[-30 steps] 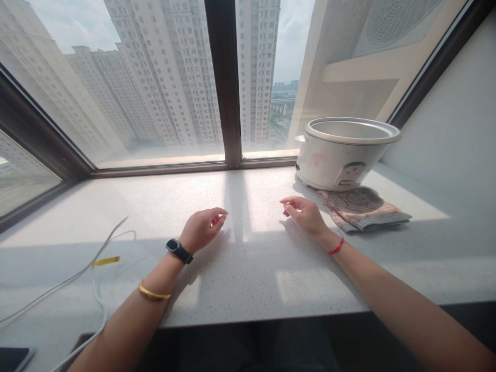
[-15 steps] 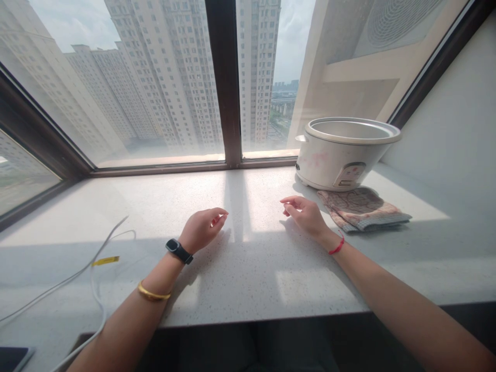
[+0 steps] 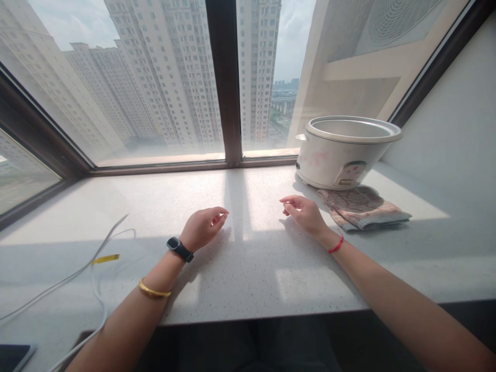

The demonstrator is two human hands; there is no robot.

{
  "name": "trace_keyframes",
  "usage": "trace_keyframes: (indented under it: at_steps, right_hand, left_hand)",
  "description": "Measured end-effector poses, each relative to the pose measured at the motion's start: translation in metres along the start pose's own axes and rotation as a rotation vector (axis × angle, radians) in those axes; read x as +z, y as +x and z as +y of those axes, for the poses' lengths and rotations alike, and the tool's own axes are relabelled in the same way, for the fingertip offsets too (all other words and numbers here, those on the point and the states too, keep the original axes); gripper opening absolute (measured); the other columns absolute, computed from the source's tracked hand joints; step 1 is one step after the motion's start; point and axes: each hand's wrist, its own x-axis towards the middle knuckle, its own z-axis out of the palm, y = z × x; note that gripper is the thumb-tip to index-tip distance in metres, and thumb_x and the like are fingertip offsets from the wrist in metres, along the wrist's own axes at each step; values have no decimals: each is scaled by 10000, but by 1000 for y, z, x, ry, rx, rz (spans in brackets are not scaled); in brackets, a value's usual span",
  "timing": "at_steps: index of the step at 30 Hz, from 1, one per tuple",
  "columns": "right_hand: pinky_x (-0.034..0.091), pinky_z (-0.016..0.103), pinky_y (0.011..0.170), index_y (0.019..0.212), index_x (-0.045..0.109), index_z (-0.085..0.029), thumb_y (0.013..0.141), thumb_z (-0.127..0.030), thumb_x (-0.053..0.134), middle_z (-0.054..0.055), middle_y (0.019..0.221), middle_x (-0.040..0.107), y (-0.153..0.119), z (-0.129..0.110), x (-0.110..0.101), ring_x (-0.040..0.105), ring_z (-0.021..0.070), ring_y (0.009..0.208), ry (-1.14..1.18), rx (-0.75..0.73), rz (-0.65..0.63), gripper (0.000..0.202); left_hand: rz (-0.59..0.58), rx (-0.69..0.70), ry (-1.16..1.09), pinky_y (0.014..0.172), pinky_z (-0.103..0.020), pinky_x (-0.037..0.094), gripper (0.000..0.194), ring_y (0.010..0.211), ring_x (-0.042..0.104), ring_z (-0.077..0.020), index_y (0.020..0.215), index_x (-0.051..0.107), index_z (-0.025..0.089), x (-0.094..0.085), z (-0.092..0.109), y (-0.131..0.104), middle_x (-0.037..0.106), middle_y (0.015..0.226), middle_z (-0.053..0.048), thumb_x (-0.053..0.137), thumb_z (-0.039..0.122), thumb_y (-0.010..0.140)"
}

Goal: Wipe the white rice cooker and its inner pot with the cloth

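My left hand [image 3: 205, 227] rests on the pale speckled counter, its fingers loosely curved and the thumb a little apart from them, with nothing in it. A dark watch [image 3: 180, 249] and a gold bangle [image 3: 154, 289] circle that arm. Across a gap, my right hand [image 3: 304, 213] is held in much the same way, open, relaxed and holding nothing. Its wrist wears a red cord bracelet [image 3: 337, 243]. Nearest to the right hand lies a folded patterned cloth [image 3: 364, 209]. Behind the cloth stands a white rice cooker [image 3: 329, 160] without a lid.
A white cable [image 3: 98, 297] with a yellow tag [image 3: 106, 259] runs along the left and passes by my left forearm. The corner of a dark-screened device [image 3: 15, 356] shows at lower left. Windows with a dark frame [image 3: 228, 93] border the counter [image 3: 248, 289] at the back.
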Motion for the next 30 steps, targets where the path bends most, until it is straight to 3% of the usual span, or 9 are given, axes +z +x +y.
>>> trace_keyframes:
  at_steps: [30]
  right_hand:
    - [523,298,671,915,743,-167,811,-337,582,36,694,700,0,1,-1,654,166,632,-6,-20,-1,255]
  left_hand:
    - [8,27,13,622,-272,468,209,630,633,-151,988,708,174,0,0,-1,714,745,-30,527,270,945]
